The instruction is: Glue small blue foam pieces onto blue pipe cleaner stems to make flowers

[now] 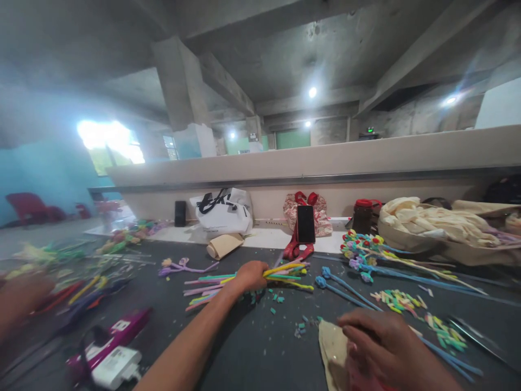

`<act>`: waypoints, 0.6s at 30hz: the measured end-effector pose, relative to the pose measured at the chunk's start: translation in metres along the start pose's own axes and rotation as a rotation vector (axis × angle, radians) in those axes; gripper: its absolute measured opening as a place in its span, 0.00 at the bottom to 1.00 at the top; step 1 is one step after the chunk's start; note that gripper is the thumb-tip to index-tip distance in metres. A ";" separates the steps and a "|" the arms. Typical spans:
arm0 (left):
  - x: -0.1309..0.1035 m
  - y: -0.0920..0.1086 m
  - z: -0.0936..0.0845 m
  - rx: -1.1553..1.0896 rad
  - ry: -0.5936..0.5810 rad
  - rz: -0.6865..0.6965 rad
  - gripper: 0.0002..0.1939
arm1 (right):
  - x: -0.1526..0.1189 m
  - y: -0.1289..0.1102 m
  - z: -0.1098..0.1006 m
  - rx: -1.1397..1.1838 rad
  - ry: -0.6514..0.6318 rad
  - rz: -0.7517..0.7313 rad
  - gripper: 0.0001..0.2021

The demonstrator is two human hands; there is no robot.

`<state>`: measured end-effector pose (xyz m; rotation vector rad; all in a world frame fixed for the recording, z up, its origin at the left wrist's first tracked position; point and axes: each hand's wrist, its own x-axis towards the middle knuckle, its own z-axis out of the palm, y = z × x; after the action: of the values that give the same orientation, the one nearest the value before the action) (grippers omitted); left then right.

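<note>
My left hand [251, 276] is wrapped round the middle of a bundle of coloured fuzzy stems [287, 271], pink, yellow, green and purple, lying on the dark tabletop. At the lower right my right hand [382, 339] is curled beside a beige cloth [334, 347]; what its fingers hold, if anything, is too blurred to tell. Blue stems with knotted tips [340, 290] lie between the hands and pass behind the right one. Small cut green pieces [278, 298] are scattered beside the bundle.
Flower-tipped stems [360, 252], cut pieces [399, 301] and scissors [480, 336] lie right. A phone [305, 224], patterned bag [323, 212], white bag [228, 214] and beige sack [431, 228] stand behind. A purple power strip [109, 342] lies left, near another person's blurred hand [26, 293].
</note>
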<state>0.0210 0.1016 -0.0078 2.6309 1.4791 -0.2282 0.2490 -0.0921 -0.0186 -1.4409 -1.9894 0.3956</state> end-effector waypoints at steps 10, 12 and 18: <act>0.003 -0.014 -0.054 -0.063 0.012 0.031 0.17 | -0.003 -0.005 0.003 -0.056 0.002 -0.006 0.10; 0.010 -0.013 -0.052 -0.062 0.036 0.022 0.16 | -0.004 -0.008 0.004 -0.078 0.011 -0.014 0.10; 0.027 -0.013 -0.024 -0.085 0.068 -0.037 0.16 | -0.007 -0.012 0.007 -0.151 0.134 -0.062 0.12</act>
<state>0.0256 0.1352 0.0102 2.5708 1.5230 -0.0777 0.2366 -0.1021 -0.0189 -1.4526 -1.9842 0.1203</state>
